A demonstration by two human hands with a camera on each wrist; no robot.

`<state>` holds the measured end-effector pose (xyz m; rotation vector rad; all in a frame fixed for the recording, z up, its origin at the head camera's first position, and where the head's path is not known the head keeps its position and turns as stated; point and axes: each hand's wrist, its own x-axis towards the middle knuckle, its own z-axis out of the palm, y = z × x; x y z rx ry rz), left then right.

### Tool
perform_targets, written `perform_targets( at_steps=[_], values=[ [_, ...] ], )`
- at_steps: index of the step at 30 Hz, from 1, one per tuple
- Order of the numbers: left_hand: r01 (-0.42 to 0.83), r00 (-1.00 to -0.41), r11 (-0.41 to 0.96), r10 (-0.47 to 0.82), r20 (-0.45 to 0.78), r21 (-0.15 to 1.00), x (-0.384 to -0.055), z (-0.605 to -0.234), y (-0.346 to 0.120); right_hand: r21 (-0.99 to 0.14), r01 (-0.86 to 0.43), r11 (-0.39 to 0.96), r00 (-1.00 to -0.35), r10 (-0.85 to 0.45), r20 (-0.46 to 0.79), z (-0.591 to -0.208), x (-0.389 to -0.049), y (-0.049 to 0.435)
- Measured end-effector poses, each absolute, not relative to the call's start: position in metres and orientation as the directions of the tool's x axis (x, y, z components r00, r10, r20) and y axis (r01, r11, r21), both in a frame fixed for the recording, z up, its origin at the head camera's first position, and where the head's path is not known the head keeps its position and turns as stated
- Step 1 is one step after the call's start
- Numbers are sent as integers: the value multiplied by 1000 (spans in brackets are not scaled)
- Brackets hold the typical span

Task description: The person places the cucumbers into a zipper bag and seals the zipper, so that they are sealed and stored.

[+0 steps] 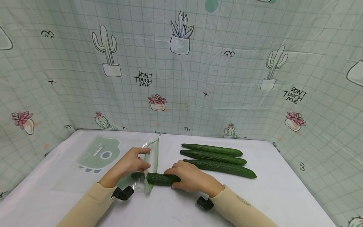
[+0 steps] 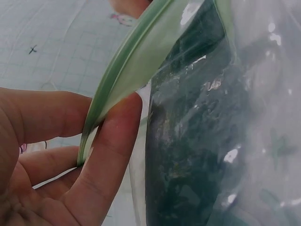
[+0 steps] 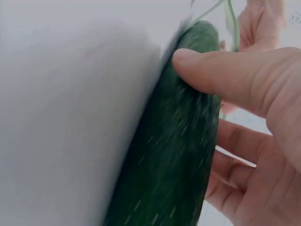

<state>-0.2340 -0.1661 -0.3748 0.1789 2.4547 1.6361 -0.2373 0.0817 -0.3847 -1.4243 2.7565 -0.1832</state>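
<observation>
A clear zip bag with a green cartoon print lies flat on the left of the table, its green-edged mouth facing right. My left hand pinches the bag's mouth edge between thumb and fingers, lifting it. One dark green cucumber lies through the mouth, its left end inside the bag. In the left wrist view that end shows behind the clear film. My right hand grips the cucumber's outer part, thumb on one side, fingers on the other; the palm hides its right end in the head view.
Three more cucumbers lie side by side at the right, just beyond my right hand. They rest on a white table. A patterned cloth stands behind the table and at its sides.
</observation>
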Motion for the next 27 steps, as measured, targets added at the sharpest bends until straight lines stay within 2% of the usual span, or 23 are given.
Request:
perform_targets(
  at_steps=[8,19,27],
  values=[
    [-12,-972,396,212,-103,918,-233,-376,-169,-86,-813,575,-581,-812,64,-390,-235,109],
    [-19,-973,387,203,-105,922,-234,-377,-169,-132,-771,623,-631,-776,22,-387,-237,126],
    [-4,-975,377,205,-88,926,-236,-378,-168,-123,-795,594,-603,-796,50,-390,-239,129]
  ],
)
